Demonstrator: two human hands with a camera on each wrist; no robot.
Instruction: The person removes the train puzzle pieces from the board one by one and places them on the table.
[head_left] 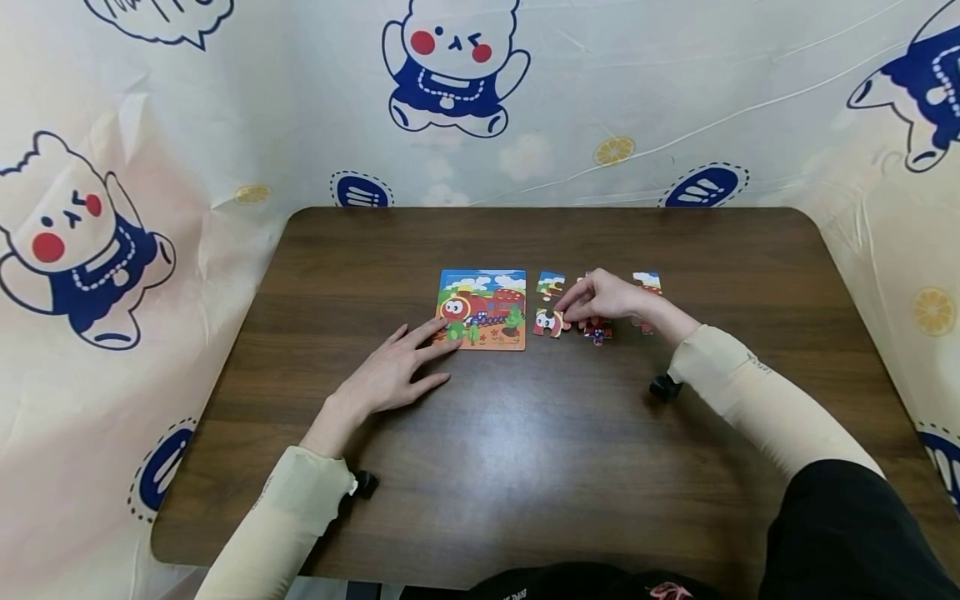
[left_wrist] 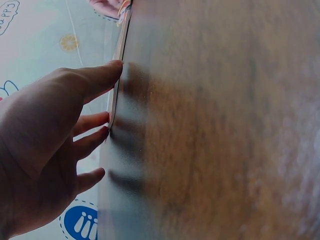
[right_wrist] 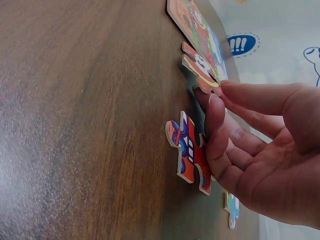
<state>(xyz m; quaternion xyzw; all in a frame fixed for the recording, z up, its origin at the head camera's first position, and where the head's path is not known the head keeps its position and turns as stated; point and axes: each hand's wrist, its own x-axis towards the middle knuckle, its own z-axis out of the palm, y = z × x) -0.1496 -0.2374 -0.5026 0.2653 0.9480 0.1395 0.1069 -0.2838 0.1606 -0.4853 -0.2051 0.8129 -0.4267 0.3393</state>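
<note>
The right hand pinches, between thumb and forefinger, the nearer right end of a thin red, white and yellow cardboard-like jigsaw piece printed with cartoon eyes; the piece sits just left of those fingertips, between the two hands. The left hand has its fingers spread, two of them resting on the near left corner of a flat square board printed with a red train, which lies ahead and to the right of that palm.

The hold on the piece looks light and confined to one end, so it would probably handle best gripped by its edges, with the tips kept off the printed face and the knobs. The red and orange piece with blue wheels lies right under the curled outer fingers of the right hand; raising those fingers a little should avoid dragging it. A blue-sky piece lies just beyond the pinched one, so a straight lift seems safer than a slide away from the body. For the left hand, light pressure should suffice, since a hard press at the corner could shift the board.
</note>
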